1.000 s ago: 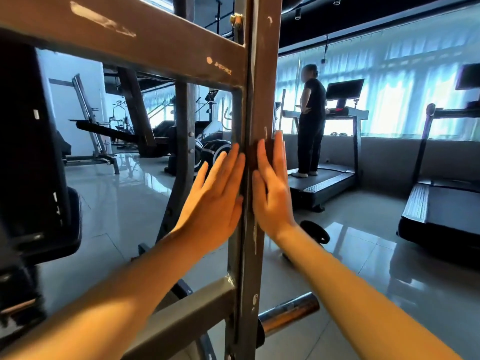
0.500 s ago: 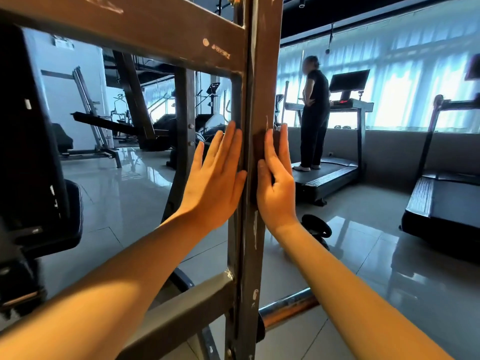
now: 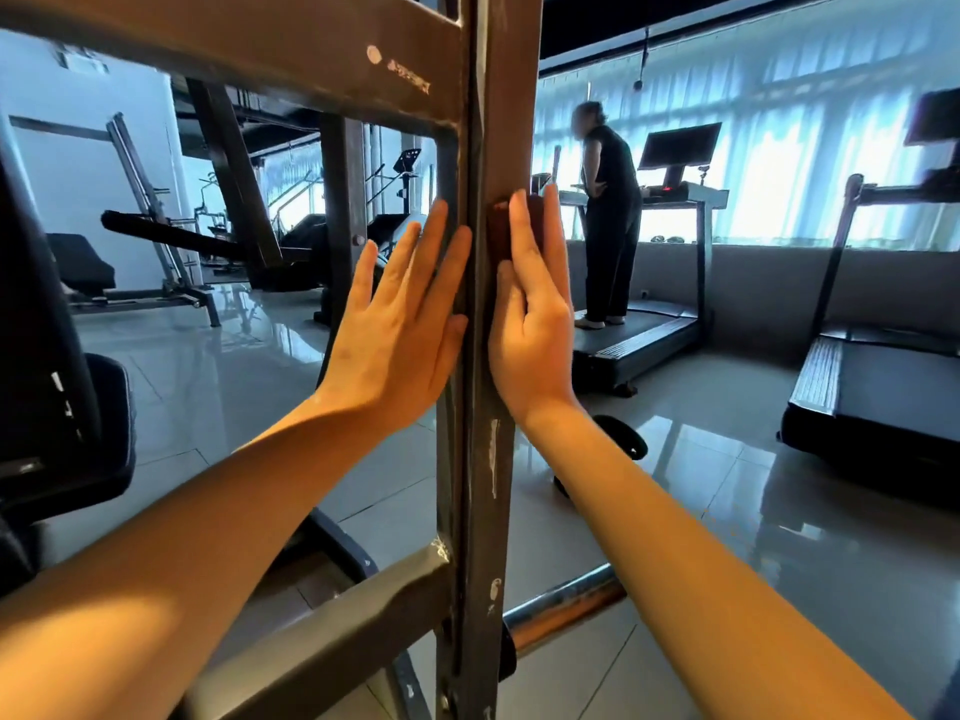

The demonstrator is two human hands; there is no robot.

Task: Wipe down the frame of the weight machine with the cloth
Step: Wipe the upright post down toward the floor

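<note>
just left hand, right hand, one cloth, one frame

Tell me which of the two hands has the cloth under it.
The right hand: a dark reddish cloth shows beneath it on the frame post, while the left hand presses bare metal.

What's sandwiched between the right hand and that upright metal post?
A dark reddish cloth, pressed flat against the upright post by the open right hand; the head view shows it.
</note>
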